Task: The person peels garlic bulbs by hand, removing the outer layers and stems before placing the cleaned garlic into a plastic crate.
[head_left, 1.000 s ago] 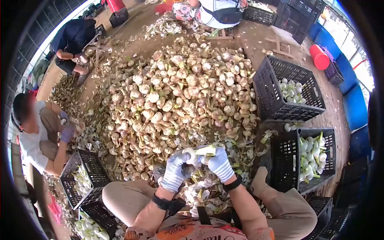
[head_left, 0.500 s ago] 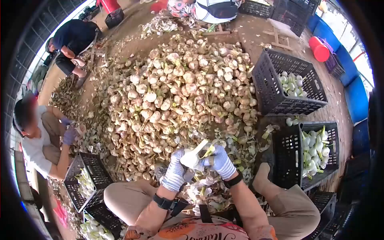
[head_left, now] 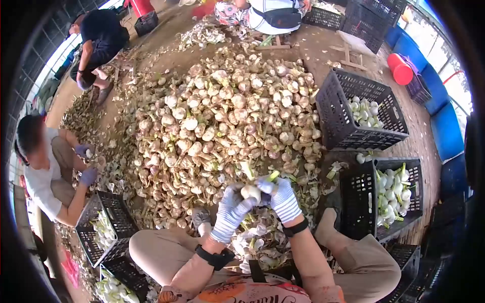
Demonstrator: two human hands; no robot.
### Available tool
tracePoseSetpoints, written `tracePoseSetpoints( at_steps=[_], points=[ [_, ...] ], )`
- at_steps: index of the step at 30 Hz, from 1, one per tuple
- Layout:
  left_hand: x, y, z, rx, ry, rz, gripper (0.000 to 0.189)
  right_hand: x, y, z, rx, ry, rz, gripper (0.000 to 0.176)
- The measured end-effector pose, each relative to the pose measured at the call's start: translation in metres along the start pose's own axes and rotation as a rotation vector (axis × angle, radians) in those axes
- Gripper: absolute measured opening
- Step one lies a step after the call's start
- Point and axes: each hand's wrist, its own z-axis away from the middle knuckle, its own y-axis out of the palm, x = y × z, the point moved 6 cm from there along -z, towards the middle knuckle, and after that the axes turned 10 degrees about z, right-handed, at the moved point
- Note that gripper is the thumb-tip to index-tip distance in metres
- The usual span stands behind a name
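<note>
Both my hands wear striped white and grey-blue gloves. My left hand point(head_left: 233, 209) is wrapped round a pale garlic bulb point(head_left: 250, 192) whose stem points up and away from me. From the right, my right hand point(head_left: 279, 196) closes its fingers on the same bulb, with a green piece of stem showing at its fingertips. Beyond my hands lies a large heap of unpeeled garlic point(head_left: 222, 116). Loose peelings point(head_left: 260, 237) lie below my hands, between my legs.
Black crates of peeled garlic stand at right point(head_left: 361, 202), upper right point(head_left: 333, 111) and lower left point(head_left: 124, 222). A co-worker point(head_left: 38, 166) sits at left, another person point(head_left: 103, 38) bends at upper left. A red bucket point(head_left: 401, 70) is at upper right.
The bulb has turned more upright and lost some outer skin, and my right hand has shifted slightly. The person at upper left has risen somewhat. The view has moved a little.
</note>
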Motion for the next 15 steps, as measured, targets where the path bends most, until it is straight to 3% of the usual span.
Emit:
tracePoseSetpoints(
  at_steps=[2,3,4,6,7,8,10,13,15],
  points=[
    [0.012,-0.021,0.002,-0.212,-0.199,0.125,0.063,-0.033,-0.006,-0.002,-0.076,0.297,-0.445,0.024],
    [0.017,-0.023,0.005,-0.237,-0.325,0.398,0.062,-0.028,-0.003,0.003,-0.048,0.356,-0.53,0.02],
    [0.027,-0.028,0.001,-0.186,-0.339,0.53,0.056,-0.037,-0.004,0.003,-0.046,0.363,-0.528,0.02],
    [0.045,-0.045,-0.003,-0.205,-0.287,0.457,0.052,-0.073,-0.007,0.0,-0.005,0.324,-0.403,0.023],
    [0.035,-0.045,-0.005,-0.228,-0.266,0.47,0.049,-0.071,-0.014,-0.002,0.012,0.069,-0.142,0.027],
    [0.024,-0.048,-0.009,-0.251,-0.246,0.482,0.047,-0.082,-0.026,0.0,-0.052,0.066,0.011,0.027],
    [-0.007,-0.044,-0.016,-0.247,-0.093,0.554,0.034,-0.067,-0.021,0.009,-0.122,0.385,-0.776,0.026],
    [-0.001,-0.049,-0.014,-0.313,-0.134,0.357,0.024,-0.08,-0.03,0.009,-0.162,0.403,-0.831,0.025],
    [0.048,-0.056,-0.004,-0.173,-0.555,0.318,0.03,-0.064,-0.026,0.009,-0.091,0.316,-0.947,0.023]
  ],
)
